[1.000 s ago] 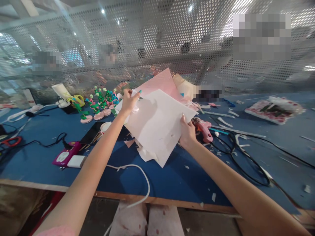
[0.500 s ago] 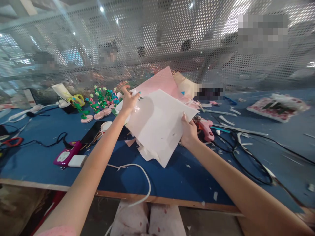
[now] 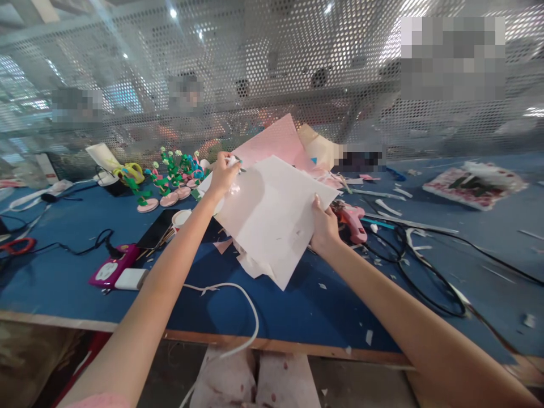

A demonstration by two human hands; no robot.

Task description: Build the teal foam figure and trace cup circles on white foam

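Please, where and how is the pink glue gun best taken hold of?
Probably by its handle, coming from the right: the pink glue gun lies with this narrow part pointing roughly toward the camera, while the right grip, holding the white sheet, is close on its left.

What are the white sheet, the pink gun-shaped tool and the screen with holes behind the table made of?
White sheet: probably paper or thin card, matte, with crisp straight edges.
Pink gun-shaped tool: likely hard plastic, its molded body smooth-looking.
Screen: perhaps metal, dull grey with regular, punched-looking holes.
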